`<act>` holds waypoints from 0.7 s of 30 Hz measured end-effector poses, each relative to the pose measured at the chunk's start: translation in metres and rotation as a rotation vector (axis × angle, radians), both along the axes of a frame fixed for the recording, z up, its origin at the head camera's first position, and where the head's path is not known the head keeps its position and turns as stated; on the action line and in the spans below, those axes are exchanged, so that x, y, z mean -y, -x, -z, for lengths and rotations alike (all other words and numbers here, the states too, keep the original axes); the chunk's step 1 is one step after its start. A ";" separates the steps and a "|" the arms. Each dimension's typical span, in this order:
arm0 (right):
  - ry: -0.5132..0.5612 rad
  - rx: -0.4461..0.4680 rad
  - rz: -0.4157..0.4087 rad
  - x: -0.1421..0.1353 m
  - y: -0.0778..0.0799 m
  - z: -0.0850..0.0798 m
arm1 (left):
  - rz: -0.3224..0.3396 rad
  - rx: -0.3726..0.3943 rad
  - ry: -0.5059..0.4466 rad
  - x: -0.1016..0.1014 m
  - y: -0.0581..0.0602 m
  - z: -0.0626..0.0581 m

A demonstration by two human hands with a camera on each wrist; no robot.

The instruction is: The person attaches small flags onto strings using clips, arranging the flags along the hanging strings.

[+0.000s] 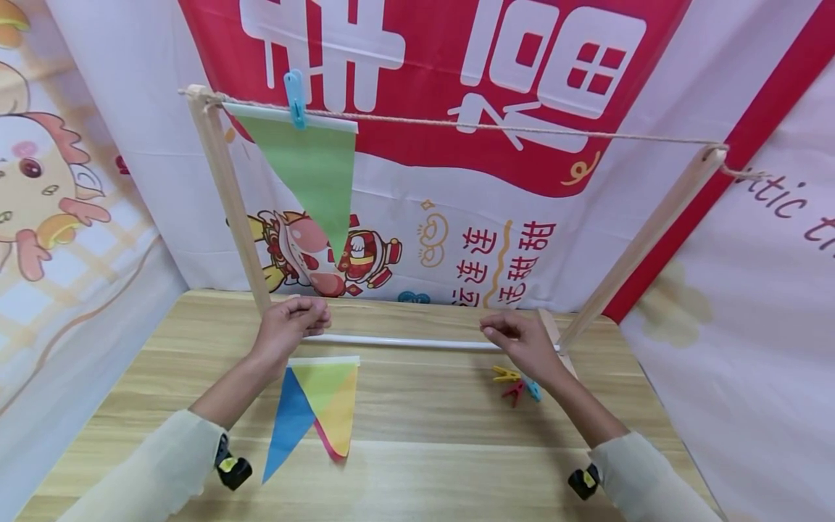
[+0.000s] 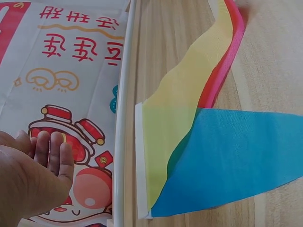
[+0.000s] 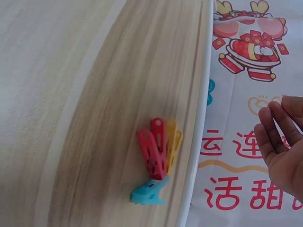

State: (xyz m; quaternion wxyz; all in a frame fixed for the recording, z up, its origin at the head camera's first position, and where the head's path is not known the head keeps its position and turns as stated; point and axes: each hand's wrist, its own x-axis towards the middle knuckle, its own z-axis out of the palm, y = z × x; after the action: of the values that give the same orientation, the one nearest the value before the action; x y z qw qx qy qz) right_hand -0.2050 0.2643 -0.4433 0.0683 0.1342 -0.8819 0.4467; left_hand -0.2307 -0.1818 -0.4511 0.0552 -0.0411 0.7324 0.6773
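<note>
My left hand (image 1: 293,324) hovers by the foot of the left post, fingers loosely bent and holding nothing. Just below it on the table lie overlapping pennants: a blue one (image 2: 232,161), a yellow one (image 2: 184,71) and a pink one (image 2: 227,71), mostly covered. Near the right post, my right hand (image 1: 522,341) is also bare, its fingers relaxed above several clothespins: yellow (image 1: 506,373), red (image 3: 152,153) and blue (image 3: 149,193). A green pennant (image 1: 320,167) hangs from the string (image 1: 457,123) at its left end, clipped by a light blue clothespin (image 1: 296,101).
Two wooden posts, left (image 1: 228,196) and right (image 1: 642,246), hold the string up. A white rod (image 1: 404,341) runs low between them along the back of the wooden table (image 1: 443,478). Behind hangs a printed red and white cloth (image 1: 424,174).
</note>
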 end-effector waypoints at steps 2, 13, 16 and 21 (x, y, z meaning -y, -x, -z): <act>-0.003 0.009 0.005 -0.001 -0.001 0.001 | -0.001 0.005 -0.003 0.000 0.000 0.002; -0.017 0.012 0.008 -0.010 -0.006 0.015 | -0.017 0.032 -0.009 0.001 0.001 0.011; -0.020 0.001 0.005 -0.012 -0.006 0.018 | -0.024 0.043 0.005 0.001 0.001 0.013; -0.016 0.009 0.020 -0.013 -0.007 0.021 | -0.026 0.048 0.042 0.001 -0.001 0.016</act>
State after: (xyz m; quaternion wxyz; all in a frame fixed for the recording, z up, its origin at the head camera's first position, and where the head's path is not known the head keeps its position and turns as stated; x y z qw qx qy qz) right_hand -0.1979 0.2770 -0.4646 0.0678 0.1241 -0.8870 0.4397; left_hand -0.2300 -0.1833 -0.4671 0.0632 -0.0678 0.7443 0.6614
